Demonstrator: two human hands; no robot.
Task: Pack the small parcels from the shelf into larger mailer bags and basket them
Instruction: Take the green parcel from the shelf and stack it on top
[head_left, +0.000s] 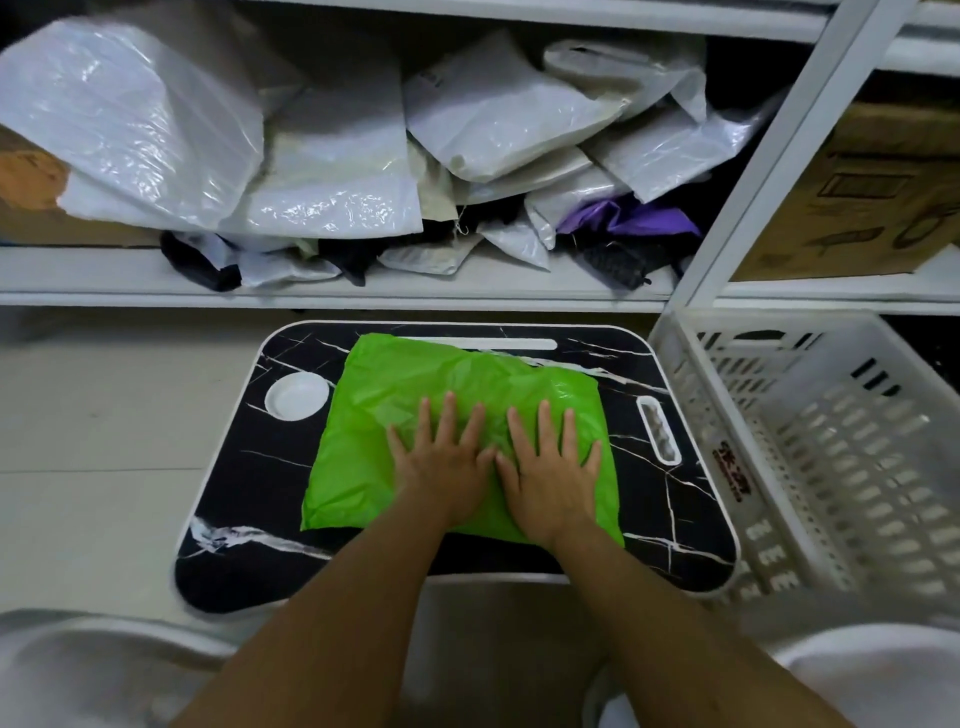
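Left hand (441, 462) and right hand (553, 467) flat, fingers spread, grasping nothing. Pressing green bag (374, 415) at frame centre, probably to push air out before basket (810, 441).

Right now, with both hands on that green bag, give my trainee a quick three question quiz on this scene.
1. True or false: both hands press flat on the green mailer bag.
2. On which side of the marble-pattern lap desk does the white plastic basket sit?
3. The basket holds: A) two parcels B) nothing visible C) a box.

Key: 1. True: left hand and right hand lie flat. 2. Right. 3. B.
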